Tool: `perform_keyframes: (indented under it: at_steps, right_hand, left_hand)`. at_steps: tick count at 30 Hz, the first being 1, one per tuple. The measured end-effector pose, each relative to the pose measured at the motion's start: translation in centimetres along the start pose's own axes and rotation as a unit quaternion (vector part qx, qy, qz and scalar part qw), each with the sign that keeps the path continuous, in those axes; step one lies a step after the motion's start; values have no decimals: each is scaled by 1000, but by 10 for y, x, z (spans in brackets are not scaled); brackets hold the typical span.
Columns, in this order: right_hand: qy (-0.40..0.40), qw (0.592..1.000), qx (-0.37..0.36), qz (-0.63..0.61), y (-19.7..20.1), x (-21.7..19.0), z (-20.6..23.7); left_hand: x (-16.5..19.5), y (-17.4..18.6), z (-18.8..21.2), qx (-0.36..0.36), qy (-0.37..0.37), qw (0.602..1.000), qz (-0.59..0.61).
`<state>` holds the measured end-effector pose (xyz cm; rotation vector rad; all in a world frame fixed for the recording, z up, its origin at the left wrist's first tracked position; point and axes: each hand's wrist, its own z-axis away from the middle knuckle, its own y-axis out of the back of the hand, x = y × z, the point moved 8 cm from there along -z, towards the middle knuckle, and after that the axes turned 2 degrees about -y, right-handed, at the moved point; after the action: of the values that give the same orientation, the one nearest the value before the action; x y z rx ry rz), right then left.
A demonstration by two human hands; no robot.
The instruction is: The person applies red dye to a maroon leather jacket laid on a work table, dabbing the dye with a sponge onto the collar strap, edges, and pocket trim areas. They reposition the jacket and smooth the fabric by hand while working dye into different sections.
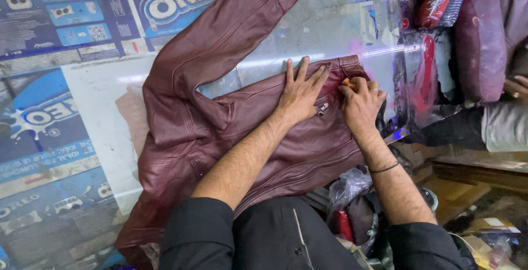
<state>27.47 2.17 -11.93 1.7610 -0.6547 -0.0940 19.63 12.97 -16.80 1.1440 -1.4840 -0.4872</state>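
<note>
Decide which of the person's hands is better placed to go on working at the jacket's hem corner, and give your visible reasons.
Probably the right hand: its fingers are curled at the corner of the maroon leather jacket, pinching a small orange object against it. The left hand lies flat beside it, fingers spread, pressing the leather down, so it seems suited to steadying.

A big flat table (pixel 352 11) has a shiny, see-through top. Blue printed cardboard (pixel 49 138) covers its left side. A dark red jacket (pixel 187 132) lies spread out on the table, with one sleeve (pixel 231 28) pointing up and away. Near the right edge, a red bundle in clear plastic (pixel 426 75) rests on the table.
</note>
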Motion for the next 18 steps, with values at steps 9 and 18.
perform_keyframes:
  at_steps: [9,18]
  right_hand:
    - [-133,978,104,-120,22,22,18]
    - [-157,972,89,-151,15,32,14]
  left_hand:
    - [-1,0,1,4,1,1000,-3]
    - [3,18,7,47,-24,997,51]
